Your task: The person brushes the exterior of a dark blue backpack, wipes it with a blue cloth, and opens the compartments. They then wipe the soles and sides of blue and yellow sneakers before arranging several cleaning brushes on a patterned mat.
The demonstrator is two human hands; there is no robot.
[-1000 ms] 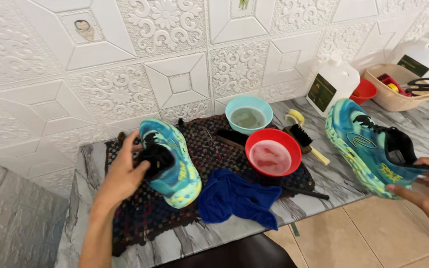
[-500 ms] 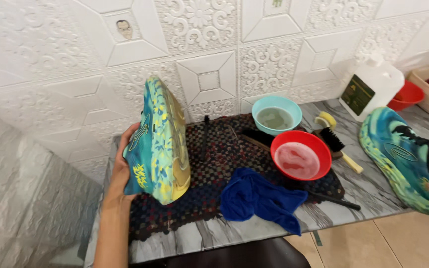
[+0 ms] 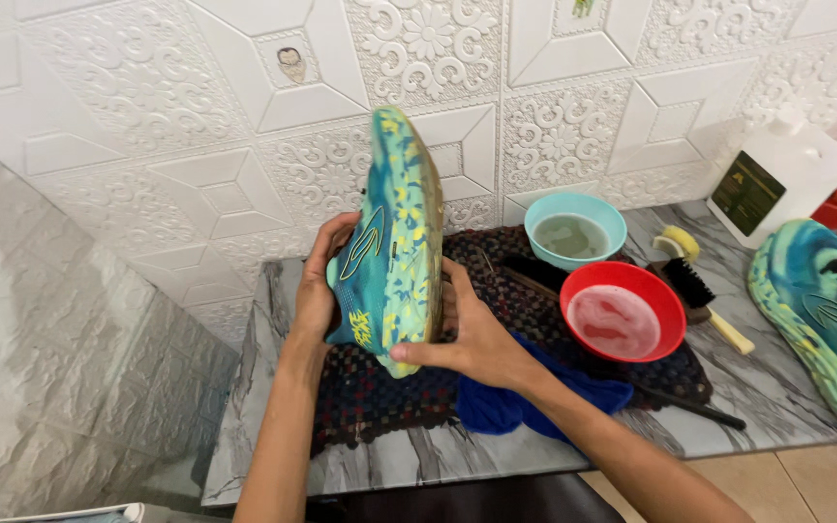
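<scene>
White patterned tiles back our marble tabletop (image 3: 273,320). We grip one teal shoe (image 3: 394,242) upright over the mat, left hand (image 3: 317,291) and right hand (image 3: 471,339) clasping it; its sole looks unscrubbed. Second shoe (image 3: 820,315) lies right.

Both hands held a teal and yellow running shoe (image 3: 394,242) on end above a dark woven mat (image 3: 380,397).

The left hand (image 3: 317,286) gripped the shoe from behind, while the right hand (image 3: 471,334) pressed against its sole side, thumb at the lower end. A blue cloth (image 3: 515,407) lay crumpled on the mat just under the right wrist. Near it stood a red bowl (image 3: 623,312) of pinkish, foamy water and, behind that, a light blue bowl (image 3: 575,229) of cloudy liquid. A brush (image 3: 704,300) with black bristles lay beside the red bowl. The second shoe (image 3: 825,320) rested on the marble counter (image 3: 263,387) at the right edge, close to a white jug (image 3: 776,174) that stood against the embossed white wall tiles (image 3: 147,126).
</scene>
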